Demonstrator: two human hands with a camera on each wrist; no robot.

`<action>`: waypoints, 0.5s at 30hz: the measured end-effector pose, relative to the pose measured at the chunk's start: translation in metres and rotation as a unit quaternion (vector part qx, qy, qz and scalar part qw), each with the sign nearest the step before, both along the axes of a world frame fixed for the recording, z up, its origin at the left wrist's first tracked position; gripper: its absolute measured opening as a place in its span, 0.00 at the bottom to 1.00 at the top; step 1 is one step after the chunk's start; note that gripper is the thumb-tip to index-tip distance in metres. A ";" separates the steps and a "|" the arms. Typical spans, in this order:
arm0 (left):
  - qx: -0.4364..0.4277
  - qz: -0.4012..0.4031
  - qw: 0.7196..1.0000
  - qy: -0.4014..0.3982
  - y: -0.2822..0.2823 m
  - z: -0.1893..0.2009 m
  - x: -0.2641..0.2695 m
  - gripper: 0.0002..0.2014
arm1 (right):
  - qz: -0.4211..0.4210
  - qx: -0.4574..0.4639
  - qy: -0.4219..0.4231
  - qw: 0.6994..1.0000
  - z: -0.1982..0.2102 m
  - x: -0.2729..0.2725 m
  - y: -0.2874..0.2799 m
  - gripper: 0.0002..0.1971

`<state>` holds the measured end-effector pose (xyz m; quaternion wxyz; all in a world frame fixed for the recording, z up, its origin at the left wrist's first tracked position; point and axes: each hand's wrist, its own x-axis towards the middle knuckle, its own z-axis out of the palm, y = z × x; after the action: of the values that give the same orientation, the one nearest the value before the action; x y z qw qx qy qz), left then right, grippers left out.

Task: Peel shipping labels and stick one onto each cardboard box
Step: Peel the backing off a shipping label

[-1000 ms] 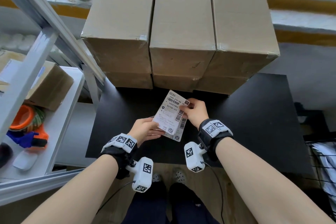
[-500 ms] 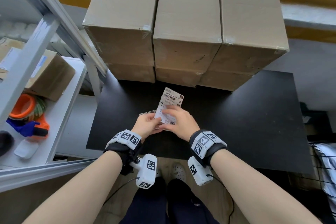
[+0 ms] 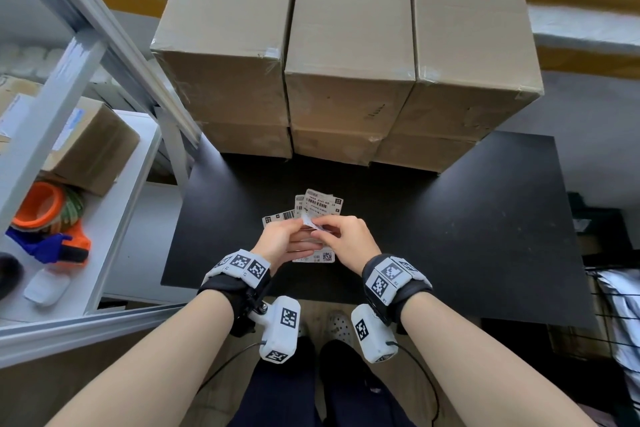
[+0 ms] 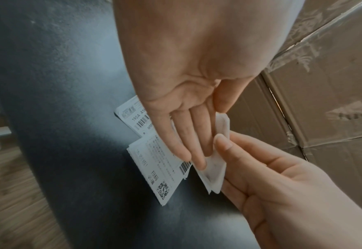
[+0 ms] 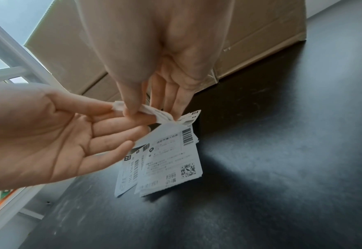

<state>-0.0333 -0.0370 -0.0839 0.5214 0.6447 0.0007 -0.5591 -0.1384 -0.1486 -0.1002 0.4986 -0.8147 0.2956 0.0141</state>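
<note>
While both hands pinch a curled label (image 3: 310,222) just above the black table (image 3: 467,218), left hand (image 3: 282,242) and right hand (image 3: 348,239) work the peel; spare labels (image 3: 320,206) wait beneath, and the boxes (image 3: 349,42) behind look bare.

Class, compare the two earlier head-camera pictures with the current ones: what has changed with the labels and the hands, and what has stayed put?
The labels came down from mid-air onto the black table. The right hand let go of the label's top edge and now pinches a small white folded scrap together with the left hand. The cardboard boxes stayed stacked and unlabelled.
</note>
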 end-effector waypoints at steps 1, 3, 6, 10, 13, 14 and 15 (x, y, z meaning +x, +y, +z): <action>0.000 -0.001 1.000 0.004 0.000 -0.001 0.000 0.16 | -0.001 0.008 -0.001 1.000 -0.001 -0.001 0.000 0.16; 0.006 -0.006 1.000 0.001 -0.001 -0.004 -0.002 0.15 | 0.000 0.021 -0.002 1.000 -0.003 -0.003 0.000 0.15; 0.020 -0.012 0.999 -0.031 -0.004 -0.006 -0.004 0.14 | -0.007 0.029 -0.003 1.000 -0.009 -0.005 0.001 0.15; 0.038 -0.004 0.996 -0.075 -0.006 -0.014 -0.006 0.08 | -0.031 0.048 0.005 0.998 -0.016 -0.007 0.004 0.16; 0.046 -0.006 0.996 -0.077 -0.006 -0.019 -0.006 0.07 | -0.051 0.088 0.002 0.995 -0.018 -0.008 0.006 0.16; 0.046 -0.010 0.996 -0.075 -0.005 -0.020 -0.006 0.07 | -0.058 0.093 0.002 0.994 -0.019 -0.009 0.007 0.16; 0.048 -0.013 0.996 -0.076 -0.004 -0.021 -0.007 0.06 | -0.062 0.092 0.004 0.994 -0.019 -0.009 0.007 0.16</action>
<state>-0.0400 -0.0410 -0.1052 0.4810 0.7094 -0.0204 -0.5147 -0.1474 -0.1416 -0.1195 0.5704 -0.7452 0.3450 0.0140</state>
